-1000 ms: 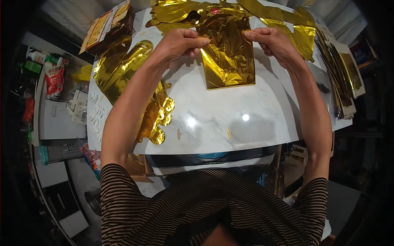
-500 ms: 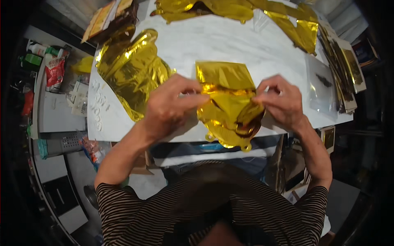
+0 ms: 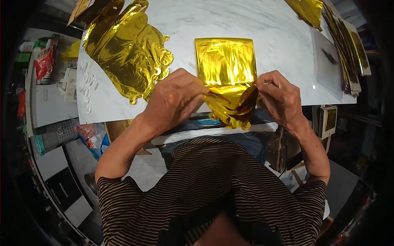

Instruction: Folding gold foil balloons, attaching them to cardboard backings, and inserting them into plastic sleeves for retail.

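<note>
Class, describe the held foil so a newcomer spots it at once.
Find the white table, then its near edge, where the left hand and right hand pinch a gold foil piece. Its far part is neatly squarish, unlike the irregular foil heap to its left.

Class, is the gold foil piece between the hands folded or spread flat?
Partly folded: the gold foil piece shows a straight flap edge across its middle; its near end is crumpled, not flat.

Red packet (image 3: 43,63) at far left; perforated grey basket (image 3: 65,130) below; crumpled plastic bag (image 3: 92,137) beside the basket.
</note>
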{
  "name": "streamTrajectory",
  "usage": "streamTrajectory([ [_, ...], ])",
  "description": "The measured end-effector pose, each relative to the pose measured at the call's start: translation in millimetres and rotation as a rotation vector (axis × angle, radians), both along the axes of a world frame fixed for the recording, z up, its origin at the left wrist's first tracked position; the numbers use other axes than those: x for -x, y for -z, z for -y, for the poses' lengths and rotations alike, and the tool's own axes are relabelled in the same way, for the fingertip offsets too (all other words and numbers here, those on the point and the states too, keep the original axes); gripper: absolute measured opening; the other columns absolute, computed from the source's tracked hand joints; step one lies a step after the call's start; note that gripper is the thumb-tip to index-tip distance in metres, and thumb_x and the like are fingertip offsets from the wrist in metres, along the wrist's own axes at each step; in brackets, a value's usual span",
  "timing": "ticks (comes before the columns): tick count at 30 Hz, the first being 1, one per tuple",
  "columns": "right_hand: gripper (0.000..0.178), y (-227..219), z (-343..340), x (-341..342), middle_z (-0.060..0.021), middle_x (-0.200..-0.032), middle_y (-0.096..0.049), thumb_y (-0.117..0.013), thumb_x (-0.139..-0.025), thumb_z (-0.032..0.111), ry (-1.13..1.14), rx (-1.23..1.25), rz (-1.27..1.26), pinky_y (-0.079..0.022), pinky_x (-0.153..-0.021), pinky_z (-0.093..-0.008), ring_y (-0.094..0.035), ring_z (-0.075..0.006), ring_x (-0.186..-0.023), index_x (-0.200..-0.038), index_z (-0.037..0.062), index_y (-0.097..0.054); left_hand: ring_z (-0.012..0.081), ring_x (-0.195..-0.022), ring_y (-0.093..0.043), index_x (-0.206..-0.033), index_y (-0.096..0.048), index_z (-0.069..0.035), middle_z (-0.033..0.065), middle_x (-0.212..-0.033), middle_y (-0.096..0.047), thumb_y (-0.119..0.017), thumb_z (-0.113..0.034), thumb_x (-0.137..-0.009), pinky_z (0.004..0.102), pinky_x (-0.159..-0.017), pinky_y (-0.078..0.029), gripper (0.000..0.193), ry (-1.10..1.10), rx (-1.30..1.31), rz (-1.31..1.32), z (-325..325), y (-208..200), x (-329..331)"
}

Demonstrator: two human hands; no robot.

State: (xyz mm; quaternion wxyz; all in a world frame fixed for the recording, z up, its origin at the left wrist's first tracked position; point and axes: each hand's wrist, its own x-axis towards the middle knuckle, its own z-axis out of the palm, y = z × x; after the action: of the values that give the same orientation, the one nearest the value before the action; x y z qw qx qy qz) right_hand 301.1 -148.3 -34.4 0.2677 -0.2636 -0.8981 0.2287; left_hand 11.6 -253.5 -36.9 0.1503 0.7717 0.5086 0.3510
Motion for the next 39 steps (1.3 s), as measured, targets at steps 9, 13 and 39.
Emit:
streamTrajectory([
  [9, 0.016, -6.7, 4.0, 8.6, -0.0105, -0.078, -0.064, -0.077, -0.091, 0.007, 0.215, 0.298, 0.01, -0.043, -0.053, -0.034, -0.054, -0.0217, -0.057, -0.082, -0.0027, -0.069, 0.0261, -0.059, -0.06, -0.076, -0.067, 0.002, 0.0113, -0.07, -0.064, -0.075, -0.011, -0.091, 0.038, -0.056, -0.046, 0.021, -0.235, 0.123, -0.039, -7.4, -7.9, -15.2],
  [13, 0.02, -10.5, -3.3, 10.5, -0.0113, -0.074, -0.065, -0.078, -0.09, 0.012, 0.248, 0.291, 0.097, -0.044, -0.053, -0.0356, -0.057, -0.0231, -0.058, -0.079, -0.0016, -0.069, 0.0263, -0.055, -0.059, -0.074, -0.066, 0.003, 0.0131, -0.067, -0.063, -0.076, -0.012, -0.09, 0.0394, -0.054, -0.045, 0.024, -0.261, 0.164, -0.082, -14.6, -11.6, -18.1],
  [39, 0.026, -24.9, -17.3, 26.1, -0.0263, -0.078, -0.064, -0.064, -0.089, 0.019, 0.265, 0.302, 0.346, -0.05, -0.07, -0.0505, -0.064, -0.0463, -0.076, -0.076, -0.0042, -0.063, 0.0429, -0.143, -0.047, -0.148, -0.046, 0.005, 0.0253, -0.153, -0.049, -0.08, -0.034, -0.082, 0.0551, -0.118, -0.037, 0.084, 0.139, 0.005, -0.35, 26.2, -10.0, -63.2],
])
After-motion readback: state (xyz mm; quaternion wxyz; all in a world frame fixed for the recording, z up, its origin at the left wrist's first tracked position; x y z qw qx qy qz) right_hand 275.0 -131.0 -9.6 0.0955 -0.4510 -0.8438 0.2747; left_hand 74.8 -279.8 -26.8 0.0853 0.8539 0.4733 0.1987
